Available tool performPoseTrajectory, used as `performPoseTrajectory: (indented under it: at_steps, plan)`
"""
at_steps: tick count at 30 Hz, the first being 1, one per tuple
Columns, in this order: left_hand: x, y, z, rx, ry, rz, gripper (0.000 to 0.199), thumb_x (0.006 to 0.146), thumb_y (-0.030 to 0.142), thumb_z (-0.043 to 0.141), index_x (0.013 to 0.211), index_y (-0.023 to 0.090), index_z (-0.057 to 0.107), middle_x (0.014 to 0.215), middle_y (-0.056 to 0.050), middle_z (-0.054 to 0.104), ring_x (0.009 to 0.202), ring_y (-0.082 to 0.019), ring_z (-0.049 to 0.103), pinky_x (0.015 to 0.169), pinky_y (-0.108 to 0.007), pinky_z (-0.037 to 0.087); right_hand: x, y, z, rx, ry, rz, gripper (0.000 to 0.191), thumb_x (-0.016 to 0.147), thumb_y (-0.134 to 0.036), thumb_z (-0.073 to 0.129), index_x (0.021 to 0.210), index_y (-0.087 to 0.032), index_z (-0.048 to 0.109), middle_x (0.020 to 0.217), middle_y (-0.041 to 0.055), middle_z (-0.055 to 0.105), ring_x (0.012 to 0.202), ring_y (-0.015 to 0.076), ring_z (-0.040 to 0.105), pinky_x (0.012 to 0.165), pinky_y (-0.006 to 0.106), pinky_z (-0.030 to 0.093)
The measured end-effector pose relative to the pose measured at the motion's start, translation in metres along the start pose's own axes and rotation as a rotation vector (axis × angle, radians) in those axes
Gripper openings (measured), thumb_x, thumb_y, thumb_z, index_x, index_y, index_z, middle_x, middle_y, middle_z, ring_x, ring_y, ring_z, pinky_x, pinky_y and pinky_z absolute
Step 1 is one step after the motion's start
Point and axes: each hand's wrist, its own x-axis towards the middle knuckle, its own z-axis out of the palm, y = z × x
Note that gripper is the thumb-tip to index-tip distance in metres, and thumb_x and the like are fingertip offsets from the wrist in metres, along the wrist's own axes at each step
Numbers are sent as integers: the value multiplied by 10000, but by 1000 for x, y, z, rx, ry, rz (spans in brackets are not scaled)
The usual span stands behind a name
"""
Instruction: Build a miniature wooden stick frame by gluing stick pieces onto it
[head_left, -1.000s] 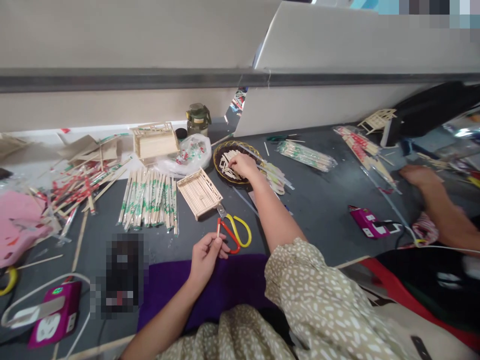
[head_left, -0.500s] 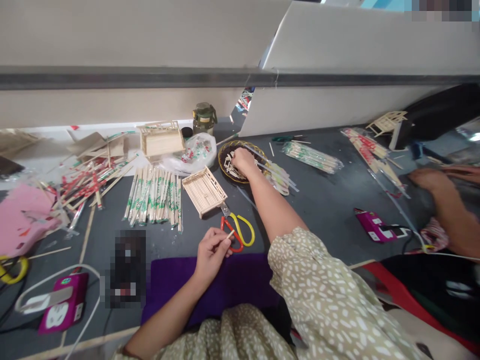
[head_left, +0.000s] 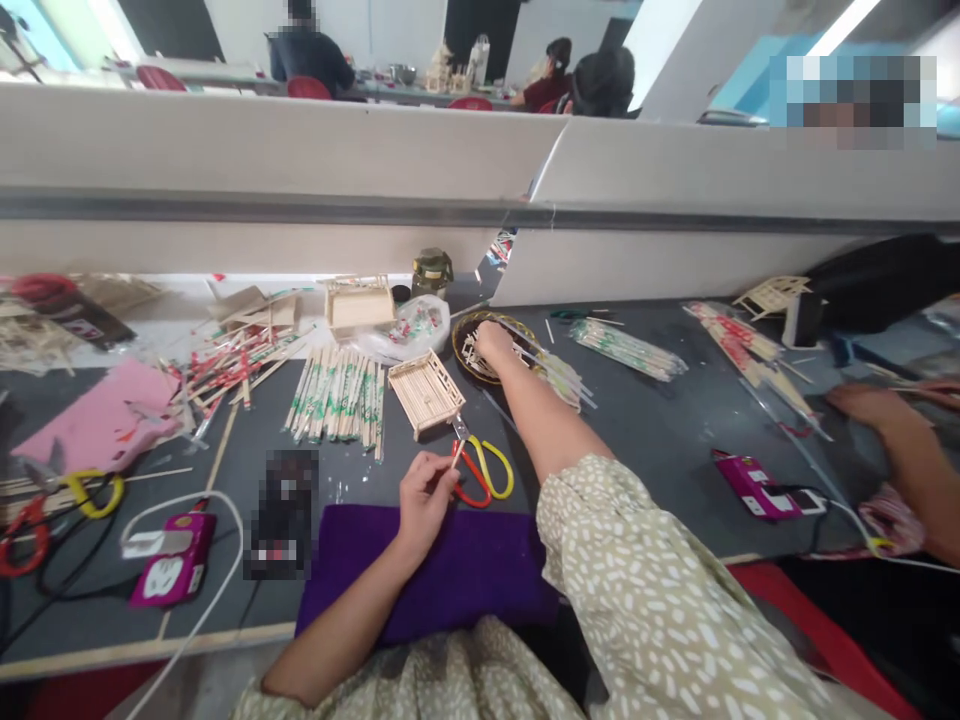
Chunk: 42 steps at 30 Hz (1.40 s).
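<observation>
My left hand (head_left: 424,500) is closed, pinching a short wooden stick (head_left: 457,456) between thumb and fingers above a purple cloth (head_left: 360,560). Just beyond it lie scissors (head_left: 510,468) with one red and one yellow handle, their blades towards a small tray-like frame (head_left: 424,392) built of wooden sticks. My right hand (head_left: 495,343) reaches down into a round dark basket (head_left: 480,378) with a gold rim, among short cut stick pieces (head_left: 470,350). Its fingertips are hidden there, so what they hold cannot be made out.
Wrapped chopsticks (head_left: 337,395) lie in a row left of the frame. A second wooden frame (head_left: 360,305), a plastic bag (head_left: 420,325) and a bottle (head_left: 433,272) stand behind. Packed chopsticks (head_left: 630,350) lie right of the basket. A neighbour's hand (head_left: 862,402) is at far right.
The view has tilted up, bringing people beyond the partition into sight. The stick in my left hand now points more upright. My right hand stays in the basket.
</observation>
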Motion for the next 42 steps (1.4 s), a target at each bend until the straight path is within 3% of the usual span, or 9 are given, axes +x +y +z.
performPoseTrajectory:
  at_steps: [6,11,16,17,20,24,29,38,42]
  plan:
    - [-10,20,-12,-94,25,-134,293,768,451,810,840,168,792,799,-13,596,578,-87,574,525,-220,551,-10,-9,3,94,8,27,407,960,-386,665,1292,-156,618,1306,123,640,1133,241,659,951,442,576]
    - [-19,36,-26,-230,99,-305,413,652,481,895,851,140,776,794,-15,664,577,-84,600,525,-216,562,-27,-1,-19,255,121,64,228,821,-199,726,996,-57,758,1130,272,747,1153,341,704,893,334,532]
    - [-13,51,-33,-351,140,-395,481,579,478,941,851,118,774,682,-4,672,568,-85,614,528,-200,551,-105,14,-35,512,188,-84,239,883,-327,575,945,-150,724,860,102,781,764,205,725,612,259,523]
    - [-11,53,-34,-364,137,-411,489,563,474,949,844,115,773,685,-9,681,568,-88,623,531,-204,555,-129,16,-32,613,140,-146,246,880,-381,574,942,-180,701,789,54,758,632,159,673,529,239,487]
    - [-8,56,-34,-391,92,-458,541,509,495,970,841,116,774,688,-22,708,558,-104,653,543,-221,575,-206,18,-10,1250,-246,-363,360,711,-450,776,974,-226,672,703,-11,697,480,105,545,406,216,397]
    - [-17,47,-37,-387,-17,-507,527,546,543,952,786,117,753,684,-48,737,558,-121,682,548,-219,581,-270,9,25,1312,-490,-328,326,701,-474,804,878,-233,676,630,-19,660,487,111,554,408,224,427]
    - [-36,34,-40,-347,-75,-575,510,571,542,944,777,115,756,740,-99,778,570,-141,711,555,-226,583,-281,9,52,1244,-490,-246,329,652,-458,819,847,-234,679,658,-26,634,525,118,573,380,210,402]
    - [-40,36,-39,-308,-185,-656,443,569,477,961,708,114,747,603,-54,719,478,-108,651,511,-210,570,-289,21,50,1298,-598,-203,365,633,-486,834,858,-210,751,599,-23,627,483,92,497,359,193,319]
    - [-40,41,-41,-290,-238,-663,448,564,496,959,681,117,752,610,-62,724,472,-114,654,494,-204,561,-294,20,54,1371,-547,-151,350,615,-502,858,742,-200,733,552,-25,619,437,72,469,348,188,309]
